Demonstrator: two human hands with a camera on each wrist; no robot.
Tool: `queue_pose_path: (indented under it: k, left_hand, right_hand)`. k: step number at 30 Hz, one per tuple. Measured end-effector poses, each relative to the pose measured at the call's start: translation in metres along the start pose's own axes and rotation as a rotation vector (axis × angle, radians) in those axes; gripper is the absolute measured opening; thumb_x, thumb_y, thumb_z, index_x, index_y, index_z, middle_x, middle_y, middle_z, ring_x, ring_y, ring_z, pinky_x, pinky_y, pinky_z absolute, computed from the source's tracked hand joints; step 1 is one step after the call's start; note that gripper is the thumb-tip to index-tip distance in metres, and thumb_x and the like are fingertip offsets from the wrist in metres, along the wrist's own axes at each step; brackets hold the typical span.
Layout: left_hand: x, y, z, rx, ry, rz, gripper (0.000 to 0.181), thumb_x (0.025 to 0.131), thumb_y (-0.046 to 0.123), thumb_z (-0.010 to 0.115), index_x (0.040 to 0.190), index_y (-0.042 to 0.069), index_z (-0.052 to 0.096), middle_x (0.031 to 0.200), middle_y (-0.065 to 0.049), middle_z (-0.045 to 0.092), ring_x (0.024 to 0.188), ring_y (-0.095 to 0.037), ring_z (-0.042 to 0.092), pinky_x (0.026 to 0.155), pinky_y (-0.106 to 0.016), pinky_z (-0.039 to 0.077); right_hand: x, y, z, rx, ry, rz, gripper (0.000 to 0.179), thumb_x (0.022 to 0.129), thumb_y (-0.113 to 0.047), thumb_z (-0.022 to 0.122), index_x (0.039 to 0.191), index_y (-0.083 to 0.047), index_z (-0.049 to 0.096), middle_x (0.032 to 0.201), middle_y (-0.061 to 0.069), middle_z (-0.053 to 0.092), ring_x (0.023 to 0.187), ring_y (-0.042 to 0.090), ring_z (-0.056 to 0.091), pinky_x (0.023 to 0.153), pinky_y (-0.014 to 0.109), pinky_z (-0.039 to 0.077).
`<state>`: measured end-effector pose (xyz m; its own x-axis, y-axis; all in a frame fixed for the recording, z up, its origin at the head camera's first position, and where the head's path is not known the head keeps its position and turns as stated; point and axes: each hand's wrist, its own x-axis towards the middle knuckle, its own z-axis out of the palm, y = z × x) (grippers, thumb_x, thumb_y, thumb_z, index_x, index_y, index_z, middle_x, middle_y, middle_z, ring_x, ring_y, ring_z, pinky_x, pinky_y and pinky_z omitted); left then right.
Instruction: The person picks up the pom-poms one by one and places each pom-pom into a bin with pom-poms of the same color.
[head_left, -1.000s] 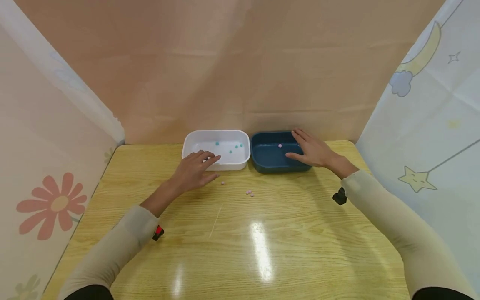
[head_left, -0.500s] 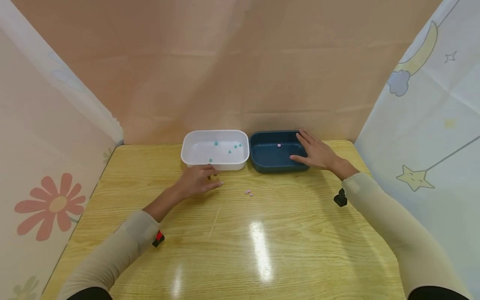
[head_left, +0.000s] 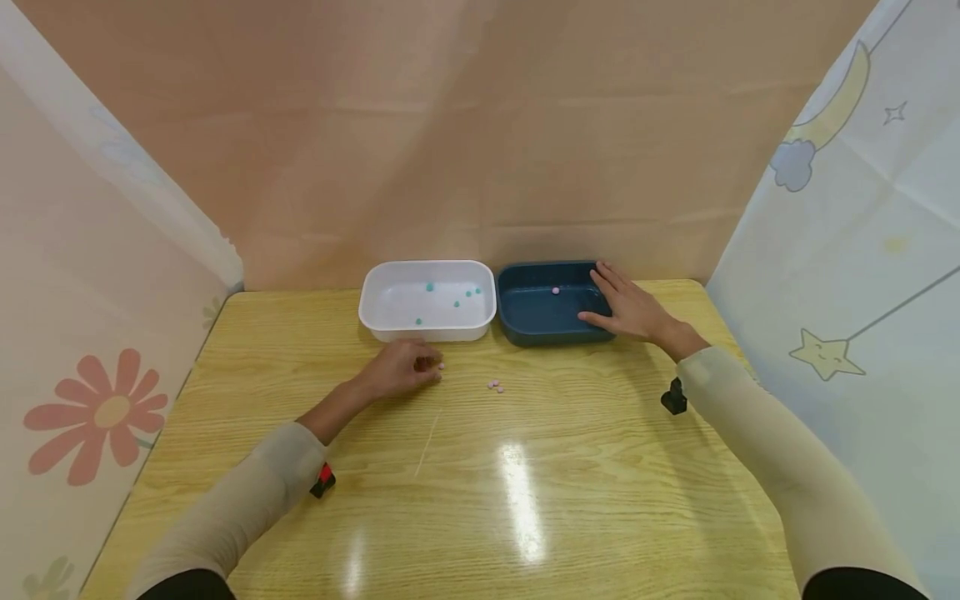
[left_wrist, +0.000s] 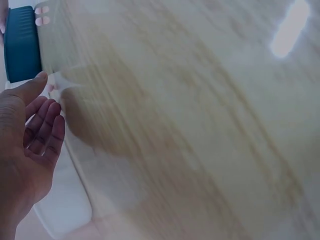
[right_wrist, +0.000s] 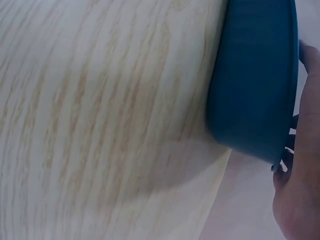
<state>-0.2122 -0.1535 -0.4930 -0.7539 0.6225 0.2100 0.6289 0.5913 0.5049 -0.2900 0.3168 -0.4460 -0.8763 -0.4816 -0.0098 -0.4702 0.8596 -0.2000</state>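
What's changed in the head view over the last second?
The left hand came down off the white tray toward the person, to the lone pink bead; can't tell if it's pinched. The right hand slid slightly right at the blue tray. Both trays and the three grouped pink beads stayed put, bar slight camera drift.

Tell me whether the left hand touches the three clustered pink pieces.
Apart; the head view shows tabletop between the left hand and the three pink pieces.
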Motion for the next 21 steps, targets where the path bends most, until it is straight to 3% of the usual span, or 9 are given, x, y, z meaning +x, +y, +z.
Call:
queue_pose_path:
  k: [21]
  left_hand:
    - [0.007,-0.009,0.005,0.007,0.007,0.026,0.011,0.092,0.014,0.085,0.100,0.007,0.085,0.093,-0.001,0.079,0.082,-0.014,0.067,0.071,-0.029,0.054]
  right_hand:
    - [0.002,0.012,0.014,0.057,-0.010,0.043,0.097,0.106,-0.058,0.055,0.167,0.005,0.013,0.176,0.025,-0.002,0.163,0.042,-0.003,0.130,0.061,0.005]
